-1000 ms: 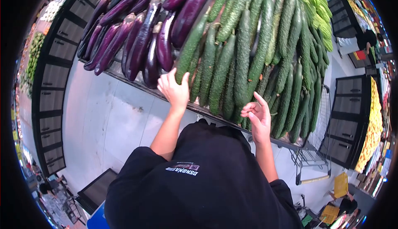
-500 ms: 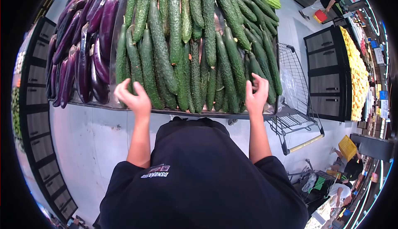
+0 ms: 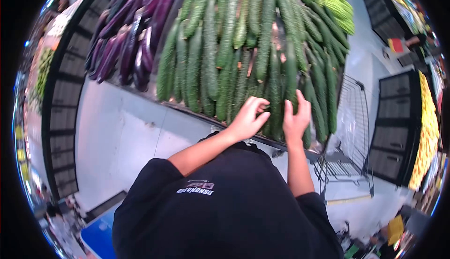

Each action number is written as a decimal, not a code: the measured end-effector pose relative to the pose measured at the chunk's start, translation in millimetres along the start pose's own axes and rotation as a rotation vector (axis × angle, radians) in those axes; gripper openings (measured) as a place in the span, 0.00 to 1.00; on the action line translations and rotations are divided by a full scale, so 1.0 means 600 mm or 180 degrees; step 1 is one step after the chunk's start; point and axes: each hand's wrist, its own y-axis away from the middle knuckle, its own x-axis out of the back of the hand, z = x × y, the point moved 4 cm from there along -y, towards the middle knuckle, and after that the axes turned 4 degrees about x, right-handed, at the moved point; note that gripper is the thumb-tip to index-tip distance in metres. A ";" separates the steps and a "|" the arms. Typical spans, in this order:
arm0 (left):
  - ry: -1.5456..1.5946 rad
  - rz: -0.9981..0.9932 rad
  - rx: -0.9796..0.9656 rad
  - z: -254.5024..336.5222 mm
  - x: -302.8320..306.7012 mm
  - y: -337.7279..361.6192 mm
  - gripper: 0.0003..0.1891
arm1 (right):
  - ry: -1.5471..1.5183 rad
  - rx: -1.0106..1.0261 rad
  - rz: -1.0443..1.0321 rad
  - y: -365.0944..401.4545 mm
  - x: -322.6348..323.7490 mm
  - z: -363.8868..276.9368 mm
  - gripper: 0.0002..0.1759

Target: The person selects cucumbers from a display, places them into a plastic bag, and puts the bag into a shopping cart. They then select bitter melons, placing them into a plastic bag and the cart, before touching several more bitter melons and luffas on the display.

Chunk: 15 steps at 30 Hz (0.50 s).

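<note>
Pale grey floor (image 3: 126, 127); black drawer cabinets (image 3: 61, 95) left; wire trolley (image 3: 349, 132) right.

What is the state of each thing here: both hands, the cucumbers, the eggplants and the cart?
left hand: fingers curled against the cucumbers, grip unclear
right hand: open, flat on the cucumbers
cucumbers: piled lengthwise
eggplants: piled beside the cucumbers, untouched
cart: standing right of the cucumbers
</note>
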 end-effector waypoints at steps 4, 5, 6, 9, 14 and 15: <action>0.1065 -0.0569 0.0251 0.043 -0.015 0.002 0.30 | -0.2567 -0.0774 0.0170 -0.015 0.013 -0.061 0.25; 0.1035 -0.0835 0.0467 0.056 -0.009 0.006 0.33 | -0.3106 -0.1233 0.0116 -0.010 0.003 -0.080 0.25; 0.1264 -0.0604 0.0137 0.066 -0.005 0.010 0.33 | -0.3436 -0.1255 0.0164 -0.011 -0.014 -0.099 0.26; 0.1780 -0.0155 0.0343 0.061 0.039 0.021 0.36 | -0.3813 -0.1504 -0.0286 -0.019 -0.068 -0.138 0.26; 0.0861 0.1027 0.0184 0.031 0.166 0.051 0.28 | -0.2999 -0.0543 -0.1044 -0.018 -0.131 -0.202 0.32; 0.0526 0.1217 0.0152 0.020 0.201 0.056 0.27 | -0.2887 -0.0553 -0.1045 -0.016 -0.138 -0.205 0.31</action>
